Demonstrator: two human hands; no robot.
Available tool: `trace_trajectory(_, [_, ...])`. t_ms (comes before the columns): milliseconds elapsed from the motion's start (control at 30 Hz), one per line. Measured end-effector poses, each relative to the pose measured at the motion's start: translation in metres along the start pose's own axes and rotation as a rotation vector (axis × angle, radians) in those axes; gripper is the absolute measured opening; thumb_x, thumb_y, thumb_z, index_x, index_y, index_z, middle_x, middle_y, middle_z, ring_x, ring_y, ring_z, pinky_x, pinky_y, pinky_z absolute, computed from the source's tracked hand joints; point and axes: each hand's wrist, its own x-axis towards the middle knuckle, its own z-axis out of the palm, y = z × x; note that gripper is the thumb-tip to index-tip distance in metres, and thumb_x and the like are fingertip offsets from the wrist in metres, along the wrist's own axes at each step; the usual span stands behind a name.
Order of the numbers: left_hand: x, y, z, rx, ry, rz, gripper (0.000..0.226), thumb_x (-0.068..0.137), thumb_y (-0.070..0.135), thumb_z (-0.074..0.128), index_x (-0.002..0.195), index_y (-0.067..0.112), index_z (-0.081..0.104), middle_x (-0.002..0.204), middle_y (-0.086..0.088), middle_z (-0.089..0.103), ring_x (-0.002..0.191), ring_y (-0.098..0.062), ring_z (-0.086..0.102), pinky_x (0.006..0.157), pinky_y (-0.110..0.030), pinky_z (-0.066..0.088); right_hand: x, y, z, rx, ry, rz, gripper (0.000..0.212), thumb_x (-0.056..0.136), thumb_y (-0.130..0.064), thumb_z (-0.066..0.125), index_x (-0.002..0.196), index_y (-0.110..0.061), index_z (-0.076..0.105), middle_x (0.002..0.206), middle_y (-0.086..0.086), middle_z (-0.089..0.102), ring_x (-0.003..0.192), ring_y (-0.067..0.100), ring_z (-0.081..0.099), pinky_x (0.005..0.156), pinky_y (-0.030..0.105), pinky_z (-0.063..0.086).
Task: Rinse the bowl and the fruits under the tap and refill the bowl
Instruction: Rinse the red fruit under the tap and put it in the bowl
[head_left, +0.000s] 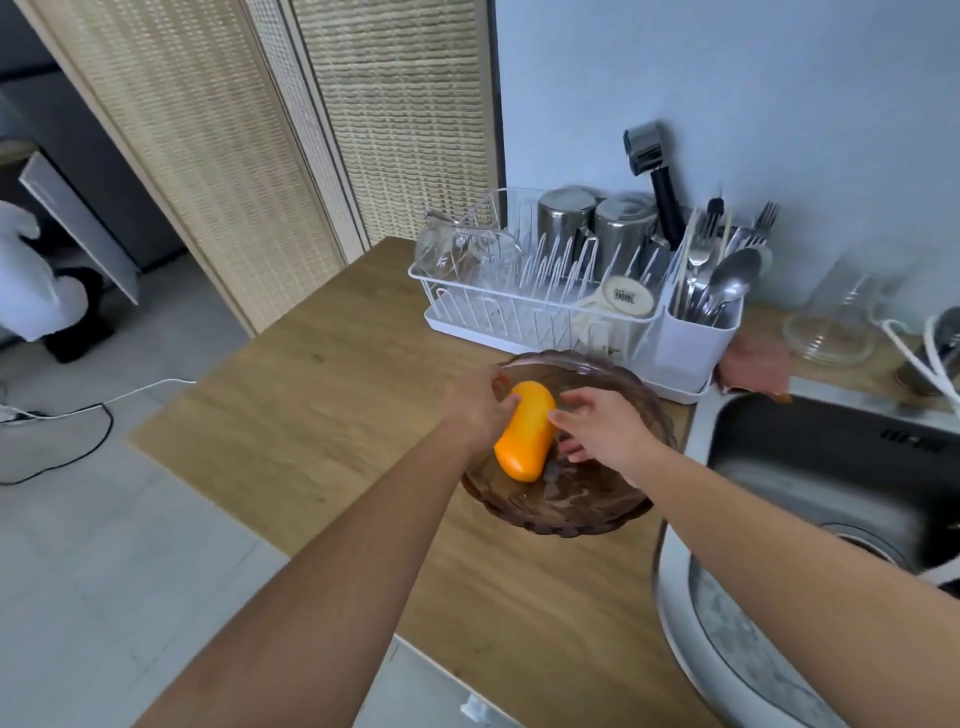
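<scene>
A brown ribbed glass bowl stands on the wooden counter just left of the sink. An orange-yellow mango lies slanted in the bowl's left half. My left hand reaches over the bowl's left rim and its fingers curl round the mango's upper end. My right hand is inside the bowl to the right of the mango, fingers spread, fingertips against the fruit's side. No other fruit shows in the bowl.
A white dish rack with glasses, steel cups and cutlery stands behind the bowl. The steel sink lies to the right, a white-rimmed round dish at its front. A glass jar and a pink cloth sit beyond.
</scene>
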Motion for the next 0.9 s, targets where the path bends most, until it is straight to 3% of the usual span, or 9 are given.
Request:
trace_trajectory(100, [-0.016,0.012,0.001,-0.12,0.023,0.089,0.024,0.088,0.025,0.065,0.112,0.022,0.066,0.098,0.005,0.066,0.09,-0.014,0.06,0.087,-0.029,0.05,-0.019,0.001,-0.018,-0.132,0.035,-0.14,0.036,0.087,-0.027,0.065,0.122,-0.018,0.058,0.094,0.003,0.068,0.082,0.022,0.067,0.073,0.032,0.054])
trace_trajectory(233, [-0.049,0.045,0.024,-0.272,-0.022,0.202,0.013,0.088,0.021,0.064,0.1,0.026,0.068,0.081,0.012,0.062,0.068,-0.001,0.054,0.063,-0.006,0.041,-0.068,0.015,-0.057,-0.226,0.127,-0.254,0.02,0.086,-0.026,0.066,0.106,-0.029,0.065,0.094,-0.011,0.067,0.085,0.007,0.062,0.076,0.015,0.045])
trace_trajectory(367, [-0.081,0.091,0.078,-0.358,-0.171,0.315,0.01,0.088,0.016,0.065,0.092,0.024,0.068,0.073,0.012,0.061,0.062,0.004,0.053,0.06,-0.005,0.041,-0.126,0.06,-0.106,-0.22,0.287,-0.222,0.013,0.084,-0.013,0.067,0.088,-0.025,0.067,0.078,-0.015,0.066,0.066,0.003,0.06,0.063,0.008,0.042])
trace_trajectory(533, [-0.122,0.141,0.161,-0.369,-0.387,0.406,0.009,0.087,0.016,0.066,0.087,0.025,0.067,0.066,0.012,0.059,0.059,0.0,0.052,0.059,-0.01,0.041,-0.193,0.136,-0.171,-0.278,0.474,-0.021,0.018,0.083,-0.013,0.07,0.083,-0.03,0.065,0.083,-0.01,0.068,0.07,0.006,0.062,0.069,0.018,0.049])
trace_trajectory(667, [-0.153,0.179,0.231,-0.368,-0.581,0.441,0.008,0.088,0.014,0.065,0.092,0.022,0.066,0.076,0.007,0.061,0.059,0.001,0.052,0.058,-0.008,0.04,-0.223,0.182,-0.22,-0.244,0.584,0.187,0.017,0.084,-0.017,0.07,0.099,-0.025,0.067,0.098,-0.004,0.068,0.08,0.007,0.062,0.076,0.023,0.052])
trace_trajectory(767, [-0.164,0.206,0.281,-0.352,-0.698,0.378,0.017,0.089,0.016,0.064,0.105,0.018,0.062,0.092,0.003,0.059,0.073,-0.004,0.054,0.063,-0.008,0.043,-0.229,0.213,-0.249,-0.335,0.563,0.348,0.042,0.083,-0.024,0.069,0.124,-0.022,0.058,0.122,0.001,0.06,0.103,0.017,0.059,0.089,0.026,0.046])
trace_trajectory(900, [-0.152,0.238,0.341,-0.325,-0.705,0.278,0.036,0.088,0.02,0.065,0.122,0.018,0.055,0.118,-0.004,0.056,0.104,-0.019,0.058,0.091,-0.035,0.05,-0.214,0.238,-0.274,-0.345,0.532,0.441,0.067,0.083,-0.023,0.068,0.142,-0.019,0.036,0.144,0.006,0.041,0.126,0.024,0.047,0.103,0.033,0.038])
